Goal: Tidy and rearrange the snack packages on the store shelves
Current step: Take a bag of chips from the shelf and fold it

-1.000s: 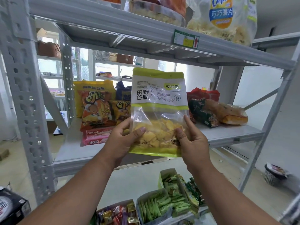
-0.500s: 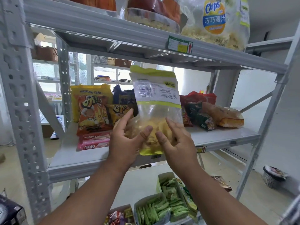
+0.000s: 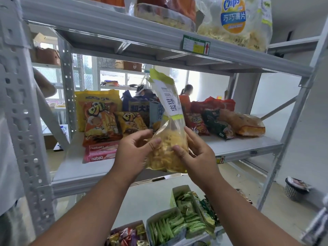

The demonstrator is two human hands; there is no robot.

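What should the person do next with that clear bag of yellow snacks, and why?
Probably set the clear bag down upright in the bare gap on the middle shelf, between the yellow packs and the red ones. Both the left hand and right hand grip its lower half, just in front of that gap.

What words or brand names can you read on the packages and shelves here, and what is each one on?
"Chips" and "巧巧薯片": clear chip bag, top shelf.
"田野谷脆": green-trimmed bag, held by the left hand and right hand.
"nabati", twice: pink wafer packs.
"超大": dark blue bag.
Green shelf tag: red arrow; print too small.
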